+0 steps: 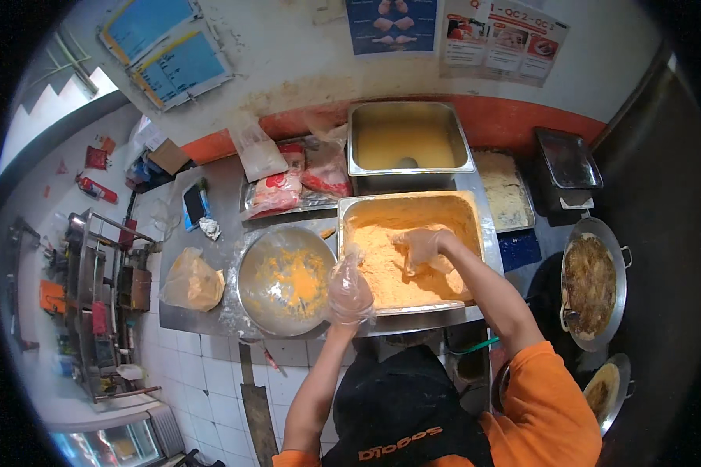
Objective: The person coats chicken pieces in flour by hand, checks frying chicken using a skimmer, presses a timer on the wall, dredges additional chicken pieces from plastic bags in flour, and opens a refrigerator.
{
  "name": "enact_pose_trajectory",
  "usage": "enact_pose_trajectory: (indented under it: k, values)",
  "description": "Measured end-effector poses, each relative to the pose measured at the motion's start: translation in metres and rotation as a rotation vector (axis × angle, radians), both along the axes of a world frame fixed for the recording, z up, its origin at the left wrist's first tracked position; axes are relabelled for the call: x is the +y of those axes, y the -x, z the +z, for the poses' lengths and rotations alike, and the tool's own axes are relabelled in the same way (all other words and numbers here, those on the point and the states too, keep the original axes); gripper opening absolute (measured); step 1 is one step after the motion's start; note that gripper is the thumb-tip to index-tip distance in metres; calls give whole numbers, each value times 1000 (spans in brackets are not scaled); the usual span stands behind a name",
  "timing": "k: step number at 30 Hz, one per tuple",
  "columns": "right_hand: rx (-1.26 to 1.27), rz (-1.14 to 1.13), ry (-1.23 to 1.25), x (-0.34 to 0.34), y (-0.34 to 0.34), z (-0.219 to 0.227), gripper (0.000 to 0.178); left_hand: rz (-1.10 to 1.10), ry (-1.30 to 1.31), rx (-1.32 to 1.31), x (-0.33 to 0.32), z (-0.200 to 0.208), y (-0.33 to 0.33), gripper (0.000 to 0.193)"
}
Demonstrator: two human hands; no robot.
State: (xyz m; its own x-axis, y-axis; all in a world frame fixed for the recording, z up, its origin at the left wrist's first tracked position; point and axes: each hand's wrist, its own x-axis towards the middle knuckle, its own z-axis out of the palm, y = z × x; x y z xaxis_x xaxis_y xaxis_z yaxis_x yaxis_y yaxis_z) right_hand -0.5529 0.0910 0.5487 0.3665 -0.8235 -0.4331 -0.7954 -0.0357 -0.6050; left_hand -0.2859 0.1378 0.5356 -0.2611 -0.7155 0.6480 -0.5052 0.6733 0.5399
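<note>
the right hand [424, 247], in a clear glove, dips its fingers into orange flour [378, 241]; i cannot tell if they pinch anything. the left hand [350, 294], gloved too, is at the near left edge of the metal pan [401, 310] that holds the flour; its grip is hard to tell. left of it sits a round bowl [251, 268] with orange powder inside. behind the pan is a deeper pan [401, 172] of yellow liquid.

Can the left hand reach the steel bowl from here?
Probably yes: the left hand is right beside the bowl, at its right rim, and nothing visible blocks the way.
</note>
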Motion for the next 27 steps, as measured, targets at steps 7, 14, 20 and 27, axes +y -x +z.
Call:
enact_pose_trajectory:
  k: [7, 14, 20, 27]
  values:
    - [71, 161, 50, 11, -6, -57, 35, -30, 77, 1, -1, 15, 4, 57]
    - [-5, 175, 163, 25, -9, -57, 27, -33, 81, -30, 0, 14, 7, 56]
    - [-6, 35, 92, -14, -28, -8, 29, 45, 129, -186, 2, 3, -6, 57]
    - [150, -127, 565, 7, -94, -28, 38, -58, -94, -47, 12, 30, 2, 57]
